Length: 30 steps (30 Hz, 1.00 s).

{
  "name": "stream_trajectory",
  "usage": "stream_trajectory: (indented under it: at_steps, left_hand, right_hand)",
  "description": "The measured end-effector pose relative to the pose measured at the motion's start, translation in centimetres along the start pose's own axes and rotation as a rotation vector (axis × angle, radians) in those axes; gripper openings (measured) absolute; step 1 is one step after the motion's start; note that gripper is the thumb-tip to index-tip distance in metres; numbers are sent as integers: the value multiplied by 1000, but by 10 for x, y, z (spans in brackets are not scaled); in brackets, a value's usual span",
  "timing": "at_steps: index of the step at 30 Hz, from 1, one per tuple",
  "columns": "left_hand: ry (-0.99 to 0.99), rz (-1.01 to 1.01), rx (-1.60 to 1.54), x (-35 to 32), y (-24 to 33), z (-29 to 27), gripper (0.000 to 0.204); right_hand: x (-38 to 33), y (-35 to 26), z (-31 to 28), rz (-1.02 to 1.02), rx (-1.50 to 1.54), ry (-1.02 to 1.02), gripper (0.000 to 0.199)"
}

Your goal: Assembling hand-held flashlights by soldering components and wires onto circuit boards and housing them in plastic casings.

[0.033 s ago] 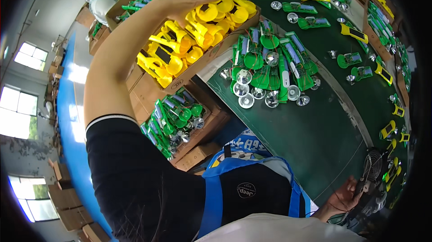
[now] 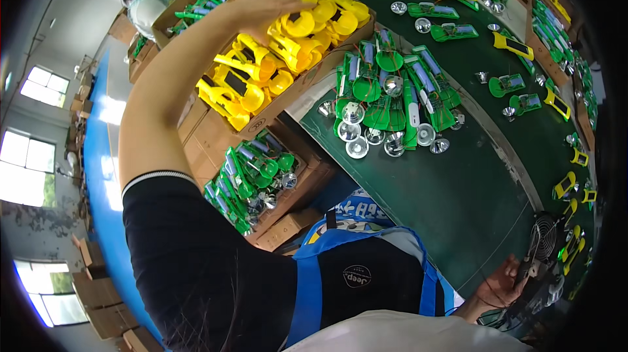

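Observation:
My left hand (image 2: 269,10) reaches over a cardboard box (image 2: 281,100) of yellow plastic flashlight housings (image 2: 252,97). Its fingers are stretched out and rest on the housings at the box's far end; the thumb side is partly hidden. My right hand (image 2: 500,284) is at the lower right, beside a small black fan (image 2: 543,237). Its fingers are curled together near the fan's base and thin dark wires, and what they hold is too small to make out. Green flashlight inserts (image 2: 389,90) with blue cells and shiny reflectors (image 2: 357,147) lie in a pile on the green table between my hands.
A lower box holds more green inserts (image 2: 245,169). Along the green belt (image 2: 481,57) lie yellow housings, green inserts and loose reflectors. Another person (image 2: 140,5) works at the far left. A metal strip (image 2: 504,156) edges the table beside the belt.
The whole view has shifted very slightly. Both hands keep nearly the same places.

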<state>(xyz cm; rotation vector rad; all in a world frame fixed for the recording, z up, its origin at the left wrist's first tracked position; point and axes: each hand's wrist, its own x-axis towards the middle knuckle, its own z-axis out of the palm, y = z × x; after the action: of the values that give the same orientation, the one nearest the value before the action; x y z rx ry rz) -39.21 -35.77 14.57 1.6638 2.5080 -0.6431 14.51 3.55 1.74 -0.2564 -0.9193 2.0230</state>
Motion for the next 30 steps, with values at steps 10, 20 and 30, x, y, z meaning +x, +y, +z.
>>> stream_trajectory:
  at_steps: [10, 20, 30]
  left_hand:
    - [-198, 4, -23, 23, 13, 3, 92]
    - [199, -220, -76, -27, 46, -50, 66]
    - [527, -1, 45, 60, 214, -144, 66]
  right_hand:
    - [3, 15, 13, -36, -21, -76, 29]
    - [-13, 0, 6, -198, -69, 137, 30]
    - [-18, -14, -31, -325, -164, 319, 26]
